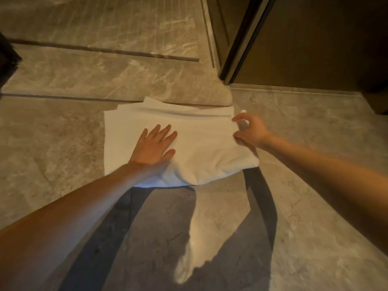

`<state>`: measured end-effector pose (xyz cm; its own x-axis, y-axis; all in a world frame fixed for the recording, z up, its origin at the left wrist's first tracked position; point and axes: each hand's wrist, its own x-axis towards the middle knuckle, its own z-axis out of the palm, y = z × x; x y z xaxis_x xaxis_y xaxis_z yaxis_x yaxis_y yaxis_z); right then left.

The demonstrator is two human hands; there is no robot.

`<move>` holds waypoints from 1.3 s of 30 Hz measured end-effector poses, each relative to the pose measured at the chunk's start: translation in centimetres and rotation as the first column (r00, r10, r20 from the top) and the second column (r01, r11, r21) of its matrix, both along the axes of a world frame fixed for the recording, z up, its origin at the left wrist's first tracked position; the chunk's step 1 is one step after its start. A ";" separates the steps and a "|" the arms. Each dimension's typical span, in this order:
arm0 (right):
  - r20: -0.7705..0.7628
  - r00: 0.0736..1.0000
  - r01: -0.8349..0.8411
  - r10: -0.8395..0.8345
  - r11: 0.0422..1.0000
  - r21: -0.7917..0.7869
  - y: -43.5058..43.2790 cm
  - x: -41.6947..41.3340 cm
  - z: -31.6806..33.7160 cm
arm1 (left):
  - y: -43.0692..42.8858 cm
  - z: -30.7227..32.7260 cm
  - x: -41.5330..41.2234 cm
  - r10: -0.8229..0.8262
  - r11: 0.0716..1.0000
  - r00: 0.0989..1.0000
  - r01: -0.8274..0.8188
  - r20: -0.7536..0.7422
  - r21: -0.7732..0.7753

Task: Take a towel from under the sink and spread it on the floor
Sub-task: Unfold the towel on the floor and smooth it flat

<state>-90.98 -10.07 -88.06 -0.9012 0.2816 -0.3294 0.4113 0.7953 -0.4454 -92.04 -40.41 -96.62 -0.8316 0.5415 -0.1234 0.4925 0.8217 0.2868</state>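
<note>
The towel [189, 143] lies on the floor [63, 143], white and still folded in layers, with its far edge against a low step [126, 80] in the marble and its near edge bunched up in a soft hump. Its left and far-left corners sit square and flat; stacked layer edges show along the far side. Open floor runs to the left of it and to the near right. At the far right a dark door frame [237, 49] and a dark wall panel [315, 49] close the room in, just beyond the towel's far right corner.

The left hand [153, 148] rests flat on the towel's left half, fingers spread, palm down, gripping nothing. The right hand [249, 131] is at the towel's right edge, thumb and fingers curled in a loose grip that seems to pinch the top layer, though the blur makes the contact hard to confirm. A small white thing [243, 120] shows behind those fingers; what it is cannot be told.

Both forearms reach in from the near corners. Their shadows fall dark across the near floor, and a pale streak between the shadows is too smeared to make out. A dark shape [8, 57] at the far left edge is cut off.
</note>
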 end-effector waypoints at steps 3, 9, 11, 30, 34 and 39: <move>-0.078 0.983 -0.134 0.168 0.934 0.330 -2.4 0.0 -0.9 | -1.1 -0.9 0.2 -0.037 0.998 0.999 0.035 -0.038 -0.049; -0.055 0.916 -0.354 0.398 0.865 0.355 -7.8 4.7 -6.2 | -1.1 -1.7 0.7 -0.021 1.000 0.994 0.020 -0.106 -0.010; -0.029 0.924 -0.341 0.380 0.858 0.385 -6.6 5.4 -7.6 | -1.1 -2.0 0.9 -0.032 0.999 0.991 0.032 -0.132 0.001; 0.264 0.441 -0.832 0.857 0.281 0.477 -7.0 -2.8 -5.2 | -0.4 1.9 10.8 0.188 0.931 0.978 -0.150 0.086 -0.334; 0.029 0.676 -0.660 0.737 0.588 0.467 -11.0 0.0 -4.6 | -2.1 3.6 6.4 0.032 0.999 0.998 -0.031 -0.050 0.003; 0.019 0.857 -0.483 0.514 0.792 0.374 -14.2 5.6 -6.1 | -7.1 0.5 3.5 -0.231 0.973 0.969 0.229 -0.089 -0.031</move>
<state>-85.41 -24.22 -94.15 -0.9672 -0.1320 -0.2171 -0.1107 0.9880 -0.1076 -88.52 -47.47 -96.15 -0.6933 0.7177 -0.0657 0.6922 0.6885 0.2164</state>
